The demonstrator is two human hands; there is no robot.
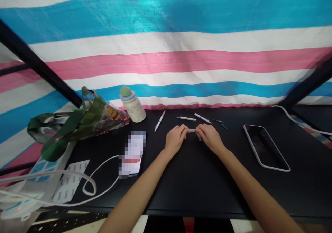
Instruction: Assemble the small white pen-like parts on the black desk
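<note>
A small whitish pen part (192, 130) spans the gap between my two hands over the black desk. My left hand (176, 137) pinches its left end, and my right hand (209, 136) grips the right end. A short greyish piece (199, 138) shows under my right fingertips. Beyond my hands lie a white pen (160, 121), a white pen body (188, 119) with a thin tip sticking out and another white pen body (202, 118). To their right are a thin refill-like piece (218, 121) and a small blue piece (223, 126).
A cream bottle (133, 105) stands at the back left beside a green bag (88, 122) lying on its side. A lit phone (134, 153) with a white cable (105, 162) lies left, a dark-screened phone (266, 148) right. Striped cloth (181, 63) hangs behind the desk (197, 188).
</note>
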